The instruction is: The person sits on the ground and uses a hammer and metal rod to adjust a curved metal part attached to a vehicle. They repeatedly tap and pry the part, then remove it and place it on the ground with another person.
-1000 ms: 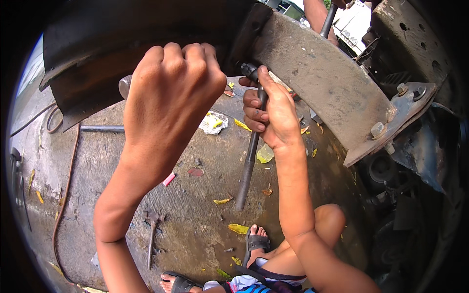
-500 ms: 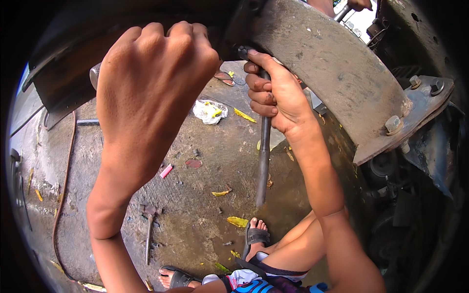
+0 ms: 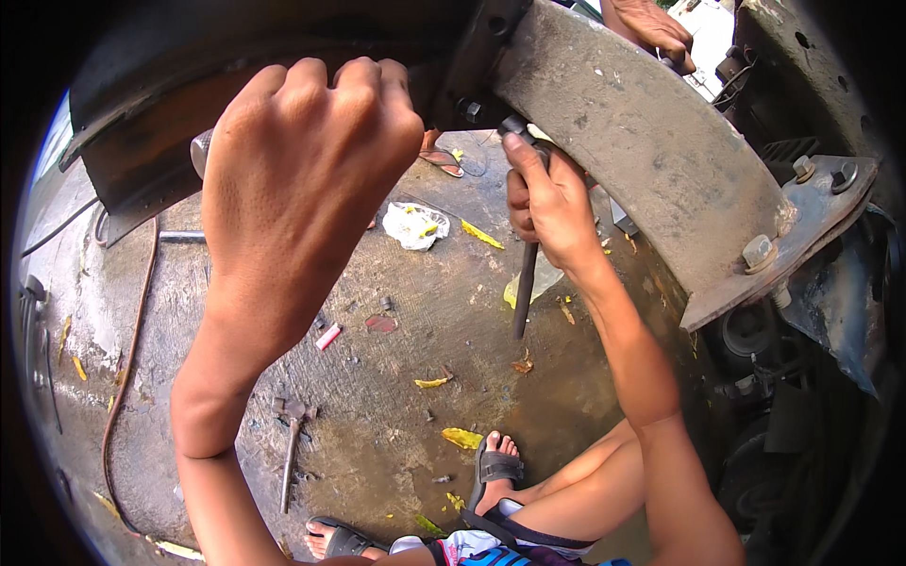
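My left hand [image 3: 297, 193] is closed, knuckles up, at the dark steel member [image 3: 156, 141]; what its fingers grip is hidden. A round metal piece [image 3: 200, 151] pokes out behind it. My right hand [image 3: 557, 208] is closed on a socket wrench [image 3: 525, 292], thumb near its black head [image 3: 512, 128]. That head is just right of and below a hex bolt [image 3: 470, 110] in the dark bracket, apart from it. A mottled grey steel plate [image 3: 632, 141] slopes from there down to a bolted flange [image 3: 755, 269].
Another person's hand [image 3: 661, 28] is beyond the plate; a sandalled foot [image 3: 442, 160] shows below. On the concrete floor [image 3: 359, 443] lie a hammer-like tool [image 3: 291, 443], pipe [image 3: 184, 237], hose [image 3: 142, 311], plastic bag [image 3: 415, 224] and leaves. Dark machinery [image 3: 746, 335] fills the right.
The wrench head has come away from the bolt toward the lower right, uncovering it, and the handle's end has risen. My left hand shifted slightly. The other person's hand appears further down.
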Demonstrator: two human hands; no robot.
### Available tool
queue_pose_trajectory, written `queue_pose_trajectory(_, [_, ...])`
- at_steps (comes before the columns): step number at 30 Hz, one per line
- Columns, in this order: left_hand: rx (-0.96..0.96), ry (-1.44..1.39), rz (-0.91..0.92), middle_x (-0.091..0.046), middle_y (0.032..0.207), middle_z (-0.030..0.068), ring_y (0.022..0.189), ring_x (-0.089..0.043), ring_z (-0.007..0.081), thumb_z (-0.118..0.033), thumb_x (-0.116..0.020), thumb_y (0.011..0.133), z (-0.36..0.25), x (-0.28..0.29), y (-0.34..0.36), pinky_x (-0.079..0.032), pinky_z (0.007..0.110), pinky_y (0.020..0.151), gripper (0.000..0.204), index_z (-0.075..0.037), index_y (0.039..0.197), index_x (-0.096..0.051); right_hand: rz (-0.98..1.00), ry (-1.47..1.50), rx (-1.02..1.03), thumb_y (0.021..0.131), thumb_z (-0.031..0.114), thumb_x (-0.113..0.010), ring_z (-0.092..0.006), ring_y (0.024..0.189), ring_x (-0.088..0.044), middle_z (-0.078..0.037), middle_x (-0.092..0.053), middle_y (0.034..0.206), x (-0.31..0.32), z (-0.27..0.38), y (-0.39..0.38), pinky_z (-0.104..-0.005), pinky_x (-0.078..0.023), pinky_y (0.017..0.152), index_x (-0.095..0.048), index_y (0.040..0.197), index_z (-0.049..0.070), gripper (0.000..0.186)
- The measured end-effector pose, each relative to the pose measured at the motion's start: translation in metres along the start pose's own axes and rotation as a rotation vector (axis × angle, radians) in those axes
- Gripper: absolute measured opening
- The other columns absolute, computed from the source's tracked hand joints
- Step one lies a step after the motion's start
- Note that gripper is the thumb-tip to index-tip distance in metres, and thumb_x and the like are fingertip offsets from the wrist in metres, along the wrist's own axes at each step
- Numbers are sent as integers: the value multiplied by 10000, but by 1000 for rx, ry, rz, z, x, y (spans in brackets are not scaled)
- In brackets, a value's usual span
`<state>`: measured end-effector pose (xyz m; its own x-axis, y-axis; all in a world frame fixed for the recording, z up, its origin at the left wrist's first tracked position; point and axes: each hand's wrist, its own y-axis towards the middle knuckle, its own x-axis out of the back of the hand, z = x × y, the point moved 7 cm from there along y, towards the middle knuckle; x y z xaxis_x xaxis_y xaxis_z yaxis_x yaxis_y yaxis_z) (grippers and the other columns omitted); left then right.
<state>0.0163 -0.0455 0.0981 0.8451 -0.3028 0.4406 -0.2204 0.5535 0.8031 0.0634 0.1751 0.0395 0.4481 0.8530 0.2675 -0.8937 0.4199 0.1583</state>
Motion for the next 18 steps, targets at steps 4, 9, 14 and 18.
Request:
queue_pose_trajectory(4, [34,-40,35,-739,1012,11,863,-702,167,-68,-761,777,0,-1,-1,-569,296,800,464,-110,1238,-737,60,290,-183,1071,407,-591,-9,405,-218,109,-309,593,-26,10,-3,-225,-177,362,-608,1020,87,324])
queue_pose_trajectory(9, [19,-12,24,-723,930,0,823,-687,135,-94,-764,770,0,-1,0,-533,274,725,410,-102,1180,-764,83,709,-434,1089,386,-562,1,391,-190,110,-297,588,-46,20,-6,-193,-159,321,-469,890,154,320])
queue_pose_trajectory(14, [28,-28,39,-733,956,-1,832,-693,135,-87,-774,767,1,-2,2,-539,273,725,436,-107,1202,-757,96,318,-184,1081,413,-580,-41,371,-220,77,-336,587,-31,4,4,-239,-179,320,-458,884,129,367])
queue_pose_trajectory(18, [16,-4,-2,-736,970,-7,839,-699,142,-81,-770,766,0,0,-1,-549,276,735,454,-122,1218,-751,-139,-1242,749,1032,296,-685,-230,566,-631,-92,-679,712,-15,28,21,-366,-516,553,-629,1114,-46,355])
